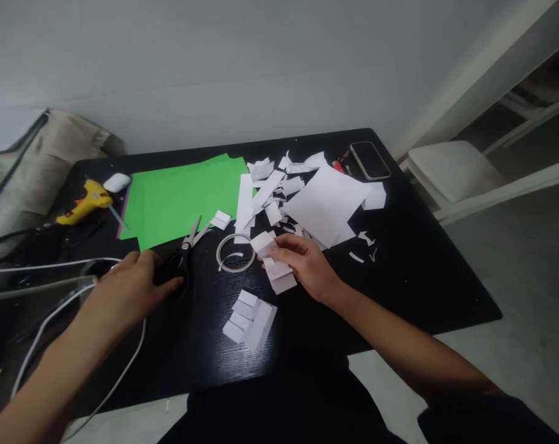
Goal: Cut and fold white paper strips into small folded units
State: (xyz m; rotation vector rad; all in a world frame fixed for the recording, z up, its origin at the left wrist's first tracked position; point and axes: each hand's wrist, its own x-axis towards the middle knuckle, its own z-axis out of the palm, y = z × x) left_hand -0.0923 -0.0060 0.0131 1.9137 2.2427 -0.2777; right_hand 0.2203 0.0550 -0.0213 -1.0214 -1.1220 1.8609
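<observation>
My right hand [307, 262] pinches a folded piece of white paper [279, 274] between thumb and fingers, above the middle of the black table. My left hand [134, 280] is at the handles of a pair of black-handled scissors [186, 246], its thumb on one loop and the other fingers partly hidden. The scissors' blades are spread and point away from me, over the edge of the green paper [182, 200]. Between my hands lies a roll of tape [236, 253]. Nearer to me rests a small folded white paper piece [250, 320] with several flaps.
White paper scraps [274, 191] and a larger white sheet [326, 203] cover the back middle of the table [400, 265]. A phone [369, 160] lies at the back right. A yellow glue gun [87, 202], a white case [117, 182] and white cables [43, 330] are on the left.
</observation>
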